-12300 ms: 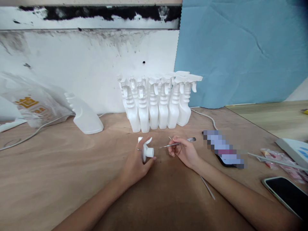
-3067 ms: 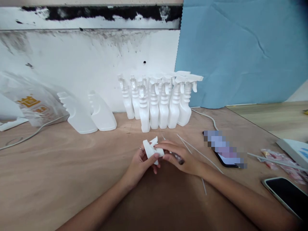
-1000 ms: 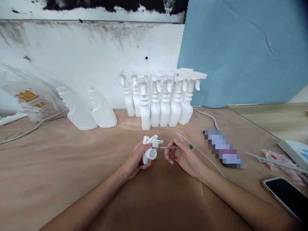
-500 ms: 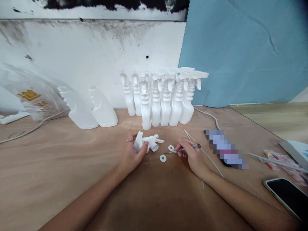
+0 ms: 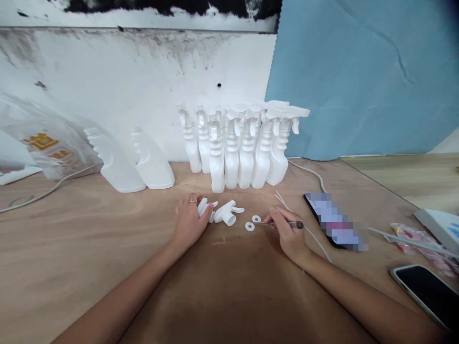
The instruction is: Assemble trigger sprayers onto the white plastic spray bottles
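My left hand rests on the wooden table with its fingers on one white trigger sprayer head. A second sprayer head lies just right of it, apart from the hand. My right hand grips a thin metal pick tool, its tip pointing left at two small white washers lying on the table. Thin white dip tubes lie behind my right hand.
Several white spray bottles with heads stand at the wall. Two headless bottles stand to their left, beside a plastic bag. A phone, a second phone, a cable and packets lie at the right.
My left hand lowered the sprayer heads onto the table. Two washers now lie on the table, and the one nearer me has slid toward the other at the tool's tip.
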Action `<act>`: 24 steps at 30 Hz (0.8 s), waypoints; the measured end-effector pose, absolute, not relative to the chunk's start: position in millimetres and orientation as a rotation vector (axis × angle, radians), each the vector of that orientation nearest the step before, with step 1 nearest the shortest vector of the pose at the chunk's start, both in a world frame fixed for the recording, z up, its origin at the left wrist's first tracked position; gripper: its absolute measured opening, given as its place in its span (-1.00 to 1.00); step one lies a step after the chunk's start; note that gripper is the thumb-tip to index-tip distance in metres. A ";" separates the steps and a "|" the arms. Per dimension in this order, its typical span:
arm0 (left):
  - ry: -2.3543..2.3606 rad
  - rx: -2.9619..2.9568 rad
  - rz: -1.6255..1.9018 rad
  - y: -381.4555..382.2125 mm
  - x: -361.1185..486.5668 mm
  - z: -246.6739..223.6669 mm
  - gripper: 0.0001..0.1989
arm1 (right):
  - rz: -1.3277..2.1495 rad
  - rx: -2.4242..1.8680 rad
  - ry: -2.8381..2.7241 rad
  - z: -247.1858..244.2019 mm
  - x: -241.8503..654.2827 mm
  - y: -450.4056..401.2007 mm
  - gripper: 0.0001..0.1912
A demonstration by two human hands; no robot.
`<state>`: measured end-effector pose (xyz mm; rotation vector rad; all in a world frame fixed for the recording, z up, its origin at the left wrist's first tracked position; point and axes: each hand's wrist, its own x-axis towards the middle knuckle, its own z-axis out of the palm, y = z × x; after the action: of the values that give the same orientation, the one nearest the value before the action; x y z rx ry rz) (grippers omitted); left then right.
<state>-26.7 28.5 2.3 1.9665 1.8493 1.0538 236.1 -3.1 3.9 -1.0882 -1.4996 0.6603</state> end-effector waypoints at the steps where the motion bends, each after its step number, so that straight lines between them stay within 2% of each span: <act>1: 1.816 2.005 1.055 27.7 -26.7 3.2 -0.60 | 0.667 -1.088 -1.523 4.3 235.5 -3.2 -0.59; 12: 1.304 2.337 1.017 7.6 -12.9 7.6 -0.80 | 0.616 -1.186 -1.377 1.5 237.0 8.7 -0.60; 19: 1.442 2.121 1.445 24.5 -13.6 16.5 -0.85 | 0.667 -1.216 -1.321 2.9 235.5 12.2 -0.60; 21: 1.554 1.970 1.593 53.0 -24.8 20.7 -0.82 | 0.685 -1.221 -1.306 3.4 234.7 12.9 -0.60; 24: 1.731 1.704 1.736 108.4 -43.6 23.9 -0.65 | 0.708 -1.224 -1.290 4.2 233.7 13.0 -0.61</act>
<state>-43.6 108.4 23.9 1.7042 1.7311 1.7362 233.7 13.0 4.2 -1.2243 -1.2905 0.7079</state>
